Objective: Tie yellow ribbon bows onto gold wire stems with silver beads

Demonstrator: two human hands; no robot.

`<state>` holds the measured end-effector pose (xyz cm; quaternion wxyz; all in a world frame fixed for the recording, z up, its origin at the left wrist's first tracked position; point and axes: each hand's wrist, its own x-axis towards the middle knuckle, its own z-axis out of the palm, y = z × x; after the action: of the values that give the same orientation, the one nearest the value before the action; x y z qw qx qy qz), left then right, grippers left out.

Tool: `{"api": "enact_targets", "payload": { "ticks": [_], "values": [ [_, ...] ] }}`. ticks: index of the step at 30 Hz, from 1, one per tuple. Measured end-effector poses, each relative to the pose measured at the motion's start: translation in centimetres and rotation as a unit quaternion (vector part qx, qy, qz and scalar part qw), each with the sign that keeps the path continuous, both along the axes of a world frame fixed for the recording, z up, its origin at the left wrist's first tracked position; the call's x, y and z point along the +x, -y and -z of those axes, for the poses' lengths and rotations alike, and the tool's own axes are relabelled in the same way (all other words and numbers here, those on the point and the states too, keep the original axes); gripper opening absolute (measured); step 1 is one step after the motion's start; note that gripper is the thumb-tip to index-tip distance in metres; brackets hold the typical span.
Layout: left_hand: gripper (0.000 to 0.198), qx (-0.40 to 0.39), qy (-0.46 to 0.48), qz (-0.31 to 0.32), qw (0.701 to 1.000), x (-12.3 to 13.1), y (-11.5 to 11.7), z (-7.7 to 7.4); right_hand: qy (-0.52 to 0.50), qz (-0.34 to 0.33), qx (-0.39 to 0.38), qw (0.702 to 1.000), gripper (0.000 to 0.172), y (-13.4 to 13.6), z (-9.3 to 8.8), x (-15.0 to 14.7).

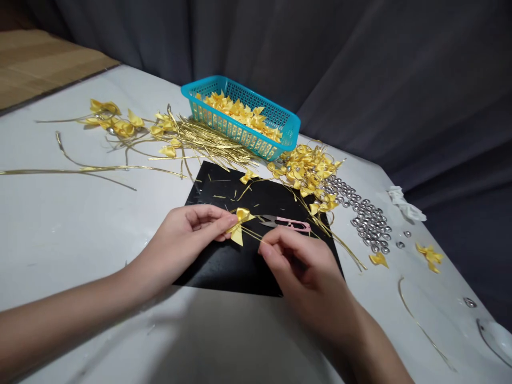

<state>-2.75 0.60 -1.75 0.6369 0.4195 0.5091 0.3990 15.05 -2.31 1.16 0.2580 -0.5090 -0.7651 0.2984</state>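
Observation:
Between the thumb and fingers of my left hand (196,229) is a yellow ribbon bow (240,224), pinched at its left side. Thin gold cord (252,233) runs from the bow to my right hand (300,261), whose thumb and forefinger are closed on it. Both hands are over a black mat (228,272). Pink-handled thread snips (292,224) lie on the mat just beyond my right hand, blades toward the bow. Another small yellow bow (248,176) and short cord scraps rest near the mat's far edge.
A teal basket (294,130) of yellow bows stands at the back, with a bundle of gold cords (212,140) before it. More corded bows (310,168) and many silver beads (370,221) lie to the right. Loose cords and bows (122,127) are at the left; cardboard (48,64) is behind.

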Motion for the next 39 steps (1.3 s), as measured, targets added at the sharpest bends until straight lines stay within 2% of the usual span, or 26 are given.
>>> {"api": "enact_targets", "payload": {
  "ticks": [6, 9, 15, 18, 21, 24, 28, 30, 33, 36, 39],
  "values": [
    [0.013, 0.011, 0.005, -0.011, 1.000, 0.0, -0.1, -0.3, 0.010, -0.007, 0.204, 0.979, 0.012, -0.4, -0.3, 0.8],
    [0.014, 0.008, 0.002, -0.010, 1.000, 0.0, -0.3, -0.3, 0.029, -0.035, 0.249, 0.967, 0.013, -0.7, -0.4, 1.3],
    [0.014, 0.028, -0.032, 0.014, 0.999, -0.1, -0.4, 0.1, 0.050, -0.062, 0.201, 0.976, 0.012, -0.9, -0.9, 1.8],
    [0.015, 0.023, -0.043, 0.075, 0.996, -0.1, -0.2, -0.1, 0.045, -0.048, 0.233, 0.970, 0.012, -0.6, -1.0, 1.7],
    [0.015, -0.013, -0.050, 0.168, 0.984, 0.2, 0.4, -0.2, 0.059, -0.025, 0.238, 0.969, 0.011, -0.4, -1.0, 1.4],
    [0.018, -0.022, -0.062, 0.238, 0.969, 0.4, 1.1, -0.1, 0.055, -0.043, 0.204, 0.977, 0.010, -0.2, -0.6, 1.2],
    [0.023, 0.037, -0.080, 0.286, 0.954, 0.5, 1.5, 0.2, 0.058, -0.067, 0.153, 0.984, 0.012, -0.2, 0.2, 0.7],
    [0.023, 0.071, -0.096, 0.293, 0.949, 0.5, 1.4, 0.2, 0.051, -0.062, 0.145, 0.986, 0.012, -0.4, 0.7, 0.5],
    [0.024, 0.087, -0.130, 0.289, 0.944, 0.4, 1.2, 0.2, 0.040, -0.019, 0.120, 0.992, 0.011, -0.9, 1.3, 0.3],
    [0.025, 0.059, -0.135, 0.268, 0.952, 0.3, 1.1, 0.2, 0.037, 0.035, 0.095, 0.994, 0.012, -1.2, 1.4, 0.3],
    [0.026, 0.016, -0.089, 0.232, 0.969, 0.1, 0.8, 0.3, 0.016, 0.082, 0.119, 0.989, 0.013, -1.2, 1.1, 0.5]
  ]
}}
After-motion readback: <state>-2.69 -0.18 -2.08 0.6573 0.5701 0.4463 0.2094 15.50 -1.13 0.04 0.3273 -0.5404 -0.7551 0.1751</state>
